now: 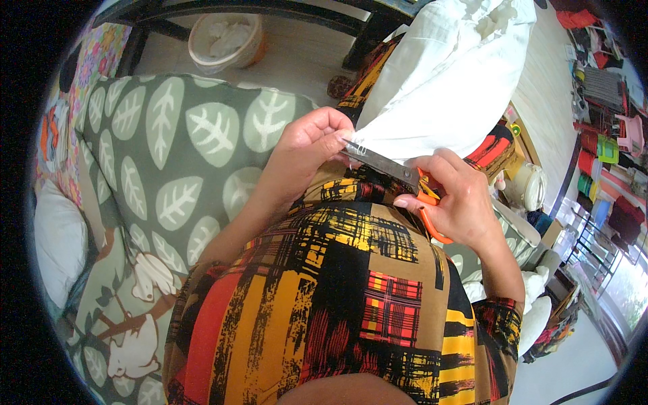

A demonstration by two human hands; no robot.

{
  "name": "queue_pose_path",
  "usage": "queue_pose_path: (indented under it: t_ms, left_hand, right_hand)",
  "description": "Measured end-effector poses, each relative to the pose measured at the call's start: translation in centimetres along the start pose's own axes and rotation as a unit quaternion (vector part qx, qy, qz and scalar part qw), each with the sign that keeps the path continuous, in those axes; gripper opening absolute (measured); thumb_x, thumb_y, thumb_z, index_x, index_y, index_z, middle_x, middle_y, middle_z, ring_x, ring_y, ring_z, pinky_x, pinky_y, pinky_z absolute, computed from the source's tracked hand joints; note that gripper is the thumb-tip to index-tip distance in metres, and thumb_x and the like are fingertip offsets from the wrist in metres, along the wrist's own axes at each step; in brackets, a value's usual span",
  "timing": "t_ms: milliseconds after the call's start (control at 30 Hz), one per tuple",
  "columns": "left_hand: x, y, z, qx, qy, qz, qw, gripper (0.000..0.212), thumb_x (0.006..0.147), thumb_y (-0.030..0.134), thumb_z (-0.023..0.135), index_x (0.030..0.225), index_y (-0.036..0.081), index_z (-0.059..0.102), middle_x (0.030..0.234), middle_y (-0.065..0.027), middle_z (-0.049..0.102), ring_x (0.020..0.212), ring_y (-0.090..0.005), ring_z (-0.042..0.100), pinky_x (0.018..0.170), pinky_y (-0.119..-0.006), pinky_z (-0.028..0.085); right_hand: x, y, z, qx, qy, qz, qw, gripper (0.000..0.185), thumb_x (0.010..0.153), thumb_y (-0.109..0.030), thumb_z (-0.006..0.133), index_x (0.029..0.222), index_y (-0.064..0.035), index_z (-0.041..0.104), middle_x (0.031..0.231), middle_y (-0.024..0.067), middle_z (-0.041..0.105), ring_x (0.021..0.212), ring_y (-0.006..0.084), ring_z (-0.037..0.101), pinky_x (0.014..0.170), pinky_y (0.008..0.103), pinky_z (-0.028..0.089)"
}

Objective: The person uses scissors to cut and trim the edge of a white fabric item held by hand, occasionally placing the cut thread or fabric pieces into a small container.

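My right hand [450, 195] grips a pair of scissors with orange handles [430, 223]. Its metal blades [390, 166] point up and left, and the tips reach my left fingertips. Between thumb and fingers, my left hand [319, 139] pinches the gathered edge of a white cloth [440, 96]. Loose white threads [358, 144] show at that edge, right by the blades. From there the cloth spreads over my lap and knee toward the upper right. Whether the blades are closed on a thread is too small to tell.
A leaf-patterned green blanket [167, 131] covers the seat on my left, with a white pillow [58, 243] at its far side. A lined waste bin [195, 55] stands on the floor beneath a dark wooden frame [243, 12]. Several household items, including a pink stool [630, 134], crowd the right.
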State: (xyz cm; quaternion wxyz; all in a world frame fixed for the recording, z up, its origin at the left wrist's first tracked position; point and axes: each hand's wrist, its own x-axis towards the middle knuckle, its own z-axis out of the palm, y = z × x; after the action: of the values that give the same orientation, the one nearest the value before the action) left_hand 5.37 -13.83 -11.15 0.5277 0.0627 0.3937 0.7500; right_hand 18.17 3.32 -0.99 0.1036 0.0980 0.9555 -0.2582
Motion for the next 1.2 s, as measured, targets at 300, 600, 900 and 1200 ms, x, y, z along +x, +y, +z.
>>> queue_pose_path:
  t_ms: [300,600,900,1200]
  left_hand:
    - [-0.5,0.1,1.2,0.098,-0.037,0.115,0.988,0.045,0.074,-0.004,0.062,0.115,-0.001,0.042,0.106,-0.0091,0.050,0.093,-0.0138,0.053,0.085,-0.026,0.043]
    - [1.1,0.8,3.0,0.172,0.003,0.059,0.983,0.037,0.074,0.003,0.068,0.106,-0.002,0.049,0.093,-0.0042,0.057,0.084,-0.0079,0.055,0.074,-0.020,0.045]
    - [1.7,0.3,2.7,0.255,0.075,0.054,0.963,0.011,0.082,0.000,0.057,0.091,-0.005,0.059,0.078,-0.0039,0.061,0.069,-0.0060,0.056,0.064,-0.019,0.047]
    - [1.3,0.4,2.4,0.229,0.080,0.062,0.968,0.014,0.084,0.001,0.052,0.094,-0.007,0.058,0.076,-0.0068,0.062,0.067,-0.0070,0.058,0.060,-0.020,0.048]
  right_hand:
    - [0.3,0.2,-0.1,-0.009,0.004,0.036,0.999,0.042,0.065,-0.042,0.073,0.088,-0.0091,0.060,0.078,0.0078,0.056,0.066,0.0303,0.059,0.055,0.0387,0.047]
    - [-0.5,0.1,-0.2,-0.120,0.070,0.004,0.990,0.035,0.066,-0.034,0.072,0.084,-0.0090,0.056,0.078,0.0081,0.051,0.070,0.0268,0.057,0.058,0.0365,0.047]
    - [-1.3,0.6,0.2,-0.173,0.103,-0.014,0.979,0.034,0.065,-0.033,0.071,0.082,-0.0083,0.054,0.077,0.0074,0.050,0.066,0.0248,0.055,0.058,0.0338,0.045]
    - [-3.6,0.7,-1.6,-0.165,0.080,0.026,0.983,0.037,0.063,-0.028,0.073,0.088,-0.0078,0.056,0.077,0.0073,0.050,0.068,0.0253,0.055,0.059,0.0344,0.045]
